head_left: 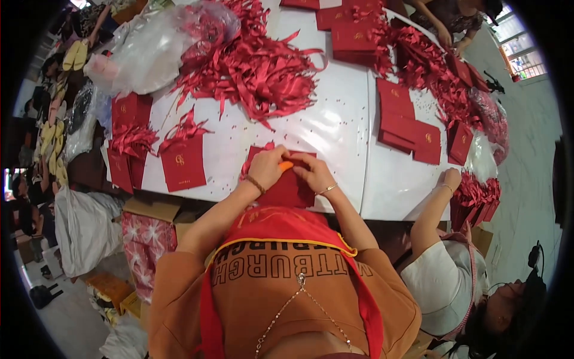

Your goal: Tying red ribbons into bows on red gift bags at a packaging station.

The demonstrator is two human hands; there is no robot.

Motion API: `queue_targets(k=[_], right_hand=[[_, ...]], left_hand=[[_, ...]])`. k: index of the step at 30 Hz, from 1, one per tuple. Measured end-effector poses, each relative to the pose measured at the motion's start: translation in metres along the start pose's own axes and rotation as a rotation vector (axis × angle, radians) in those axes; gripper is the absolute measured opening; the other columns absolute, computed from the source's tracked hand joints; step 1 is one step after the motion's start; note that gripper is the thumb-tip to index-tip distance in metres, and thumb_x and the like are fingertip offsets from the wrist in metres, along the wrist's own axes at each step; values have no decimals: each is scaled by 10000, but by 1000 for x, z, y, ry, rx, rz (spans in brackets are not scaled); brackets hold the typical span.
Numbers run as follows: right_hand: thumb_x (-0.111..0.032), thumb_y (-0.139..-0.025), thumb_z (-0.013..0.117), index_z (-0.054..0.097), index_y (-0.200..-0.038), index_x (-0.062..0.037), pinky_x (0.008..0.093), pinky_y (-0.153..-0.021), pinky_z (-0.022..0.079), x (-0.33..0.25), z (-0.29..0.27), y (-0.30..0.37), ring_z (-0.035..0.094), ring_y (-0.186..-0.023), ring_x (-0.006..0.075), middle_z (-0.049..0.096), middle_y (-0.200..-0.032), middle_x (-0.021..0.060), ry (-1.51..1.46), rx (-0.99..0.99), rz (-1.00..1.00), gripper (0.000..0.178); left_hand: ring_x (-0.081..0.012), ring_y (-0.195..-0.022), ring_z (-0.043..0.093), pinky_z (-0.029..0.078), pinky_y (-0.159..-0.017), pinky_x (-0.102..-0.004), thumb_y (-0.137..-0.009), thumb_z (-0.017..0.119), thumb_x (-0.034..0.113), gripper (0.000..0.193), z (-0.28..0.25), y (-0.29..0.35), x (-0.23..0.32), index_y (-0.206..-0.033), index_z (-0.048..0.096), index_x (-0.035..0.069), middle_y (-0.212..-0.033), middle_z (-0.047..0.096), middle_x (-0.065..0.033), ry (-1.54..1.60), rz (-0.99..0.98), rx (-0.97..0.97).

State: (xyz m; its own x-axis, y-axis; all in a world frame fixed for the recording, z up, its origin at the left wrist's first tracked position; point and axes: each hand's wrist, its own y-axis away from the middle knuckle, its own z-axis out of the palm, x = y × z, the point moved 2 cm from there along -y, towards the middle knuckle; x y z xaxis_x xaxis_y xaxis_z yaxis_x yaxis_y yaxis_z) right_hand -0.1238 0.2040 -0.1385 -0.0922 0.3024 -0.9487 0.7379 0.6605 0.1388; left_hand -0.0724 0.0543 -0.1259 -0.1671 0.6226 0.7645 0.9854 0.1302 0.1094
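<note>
A flat dark red paper bag lies in front of me at the table's near edge. My left hand is closed at its upper edge, fingers pinched together. A small orange piece shows at that hand's fingertips; whether it is worn or held is unclear. My right hand bends its fingers and thumb over the same edge, closed on the bag. Bits of pinkish-red ribbon stick out beyond the left hand. To the left lies another red bag with ribbon at its top.
A heap of loose red ribbons covers the far middle of the white table. Stacked red bags lie right, near a co-worker's arm. Clear plastic bags sit far left. Another person works at the far right.
</note>
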Motion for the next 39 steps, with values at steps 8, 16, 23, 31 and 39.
queue_targets(k=[8,16,23,31,39], right_hand=[[-62,-740,613,536,-974,-55,313,-662,458,-13,-4,-3,586,-724,235,605,-797,112,93,-81,-113,246],[-75,-771,615,553,-956,-50,277,-644,459,-22,4,12,582,-699,191,611,-803,94,191,18,-132,197],[-105,-770,605,559,-924,-69,340,-662,463,-23,9,16,582,-755,294,599,-830,126,198,68,-60,165],[-104,-763,626,562,-908,-46,297,-602,450,-9,8,13,583,-657,234,608,-787,117,140,36,-82,170],[-129,-776,621,547,-941,-41,278,-603,435,-1,9,16,545,-635,214,589,-773,108,130,70,-128,201]], left_hand=[[-119,-599,517,406,-557,-253,-783,577,279,222,-32,-39,-2,-774,646,69,-647,579,-27,72,-107,-521],[-94,-633,512,415,-601,-241,-766,578,245,252,-30,-56,-9,-871,652,28,-692,596,1,-46,-26,-839],[-89,-598,504,416,-587,-247,-711,615,204,208,-24,-55,-9,-793,667,20,-620,583,5,10,-116,-847],[-143,-604,565,445,-585,-278,-712,594,238,243,-13,-54,-25,-791,648,15,-616,606,-76,100,-50,-323],[-116,-656,550,442,-598,-261,-838,517,300,291,-37,-62,-74,-950,625,54,-766,603,-55,202,-303,-338]])
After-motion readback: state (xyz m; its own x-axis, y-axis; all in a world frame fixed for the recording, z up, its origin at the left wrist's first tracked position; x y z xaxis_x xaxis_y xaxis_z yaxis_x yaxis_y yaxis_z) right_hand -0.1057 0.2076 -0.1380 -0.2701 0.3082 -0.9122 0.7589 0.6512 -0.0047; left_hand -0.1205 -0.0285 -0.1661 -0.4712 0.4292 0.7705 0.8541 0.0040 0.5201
